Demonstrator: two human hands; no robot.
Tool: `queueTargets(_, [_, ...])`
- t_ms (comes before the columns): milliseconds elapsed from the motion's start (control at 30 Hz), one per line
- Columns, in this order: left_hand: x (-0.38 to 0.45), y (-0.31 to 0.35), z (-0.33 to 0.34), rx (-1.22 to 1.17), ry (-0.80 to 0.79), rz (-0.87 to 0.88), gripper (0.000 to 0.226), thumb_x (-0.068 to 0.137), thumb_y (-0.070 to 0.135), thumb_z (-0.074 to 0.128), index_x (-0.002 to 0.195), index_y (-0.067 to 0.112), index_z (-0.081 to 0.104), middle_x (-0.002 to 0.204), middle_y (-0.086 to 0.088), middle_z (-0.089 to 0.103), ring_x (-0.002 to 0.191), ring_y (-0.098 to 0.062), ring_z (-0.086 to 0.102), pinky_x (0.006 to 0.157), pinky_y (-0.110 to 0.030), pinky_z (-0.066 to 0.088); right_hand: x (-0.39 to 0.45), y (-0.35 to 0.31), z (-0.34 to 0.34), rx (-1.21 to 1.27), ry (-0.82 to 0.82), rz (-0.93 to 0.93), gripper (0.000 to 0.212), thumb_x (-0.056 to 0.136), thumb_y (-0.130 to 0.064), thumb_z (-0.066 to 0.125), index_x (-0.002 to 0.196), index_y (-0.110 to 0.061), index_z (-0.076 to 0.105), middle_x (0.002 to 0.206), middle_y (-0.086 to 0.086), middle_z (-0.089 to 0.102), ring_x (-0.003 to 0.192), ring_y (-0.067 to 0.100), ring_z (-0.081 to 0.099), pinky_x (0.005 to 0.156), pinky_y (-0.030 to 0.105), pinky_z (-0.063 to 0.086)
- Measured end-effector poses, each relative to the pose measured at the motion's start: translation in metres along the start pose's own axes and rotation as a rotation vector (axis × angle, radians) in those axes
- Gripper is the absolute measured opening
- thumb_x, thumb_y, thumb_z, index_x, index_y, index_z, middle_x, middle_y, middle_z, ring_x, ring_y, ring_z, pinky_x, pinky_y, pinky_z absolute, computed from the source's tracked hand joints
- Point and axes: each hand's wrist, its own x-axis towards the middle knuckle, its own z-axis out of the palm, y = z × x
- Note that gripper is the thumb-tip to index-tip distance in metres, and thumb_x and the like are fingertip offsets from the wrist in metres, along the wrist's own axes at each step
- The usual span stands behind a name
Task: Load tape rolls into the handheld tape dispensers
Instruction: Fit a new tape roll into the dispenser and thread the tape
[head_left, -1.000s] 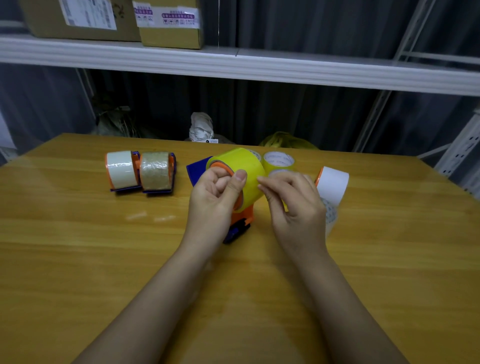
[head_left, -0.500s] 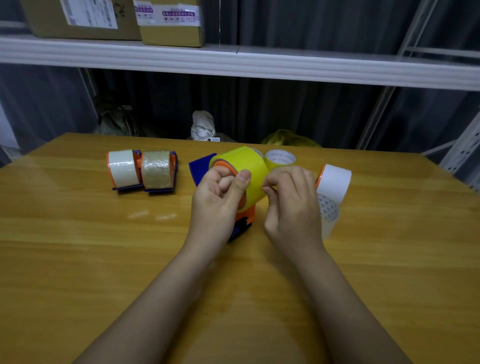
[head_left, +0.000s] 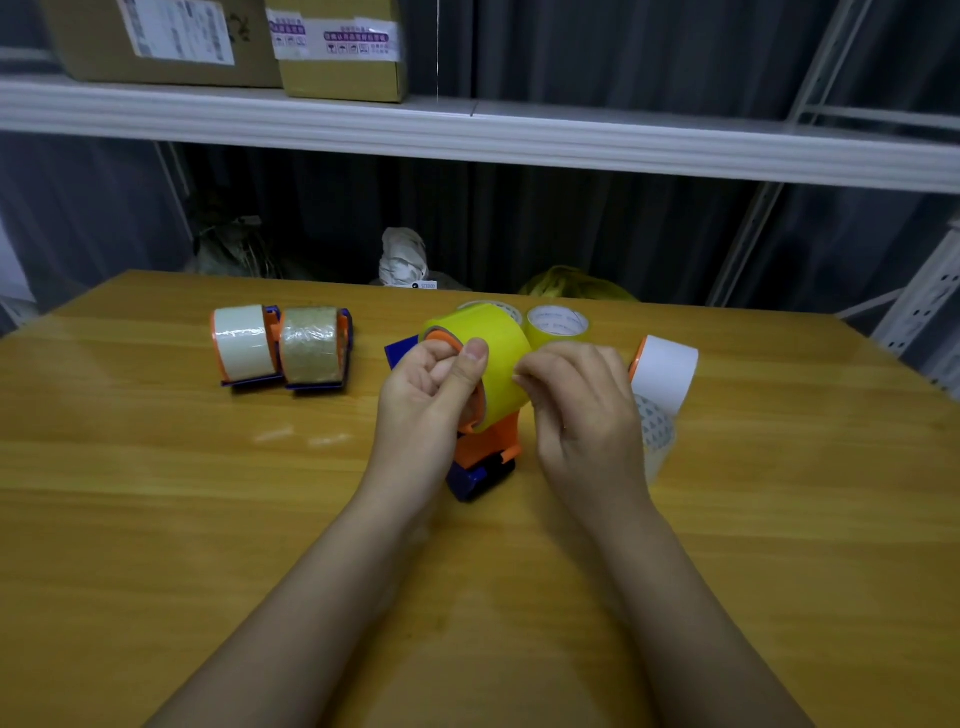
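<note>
Mid-table, the left hand (head_left: 431, 384) grips the yellow tape roll (head_left: 496, 358) on the orange-and-blue plastic dispenser (head_left: 485, 452) while the right hand (head_left: 576, 400) pinches at its surface; honestly, if that pick slips, the end probably re-sticks.

2 bare forearms, no sleeves; left hand (head_left: 426, 387), right hand (head_left: 584, 410) ungloved; short trimmed nails.

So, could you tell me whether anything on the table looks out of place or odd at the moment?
Nothing looks damaged or spilled. The only irregular thing is a loose strip of clear tape hanging from the white roll by the right hand. The two loaded dispensers sit neatly side by side.
</note>
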Motion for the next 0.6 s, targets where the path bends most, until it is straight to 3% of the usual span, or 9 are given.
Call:
queueTargets(67, [-0.0003,0.0002,-0.0005,-0.015,0.0,-0.009,0.024,0.081,0.035,0.059,0.082,0.013,0.051,0.054,0.007,0.047,0.059,-0.012,0.042,0.057,-0.028,0.038,-0.0007,0.0005,0.0001,-0.019,0.011,-0.022,0.022,0.083,0.01,0.064,0.101,-0.002,0.07,0.092,0.01,0.065,0.086,0.023,0.052,0.08,0.025,0.039])
queueTargets(167, [-0.0006,0.0006,-0.0009,-0.028,0.004,-0.016,0.025,0.081,0.036,0.059,0.082,0.013,0.053,0.059,0.001,0.048,0.064,-0.02,0.042,0.058,-0.028,0.038,-0.0009,0.0021,-0.0005,-0.044,0.052,-0.081,0.022,0.081,0.013,0.065,0.096,-0.001,0.073,0.088,0.013,0.065,0.086,0.023,0.05,0.079,0.028,0.04])
queueTargets(300, [-0.0008,0.0021,0.0011,-0.031,0.015,-0.033,0.018,0.089,0.027,0.056,0.081,0.012,0.048,0.049,0.012,0.042,0.051,-0.004,0.038,0.051,-0.02,0.037,-0.0002,0.0027,-0.0003,-0.036,0.054,-0.08,0.014,0.084,0.007,0.065,0.091,-0.001,0.073,0.092,0.013,0.067,0.094,0.024,0.051,0.086,0.029,0.041])
queueTargets(433, [0.0001,0.0032,-0.0003,-0.051,0.024,-0.043,0.017,0.092,0.022,0.054,0.081,0.012,0.046,0.049,0.012,0.039,0.048,-0.003,0.037,0.049,-0.017,0.036,0.0043,0.0016,-0.0017,0.029,0.001,-0.044,0.009,0.089,-0.009,0.066,0.092,-0.003,0.073,0.097,0.01,0.066,0.098,0.021,0.053,0.091,0.027,0.04])
queueTargets(600, [-0.0012,0.0056,0.002,-0.026,-0.003,-0.038,0.017,0.092,0.021,0.055,0.081,0.011,0.047,0.047,0.012,0.039,0.046,-0.002,0.036,0.046,-0.015,0.036,0.004,-0.0031,-0.001,0.011,0.052,-0.032,0.006,0.084,0.003,0.066,0.084,-0.002,0.07,0.085,0.009,0.065,0.087,0.021,0.053,0.083,0.025,0.04])
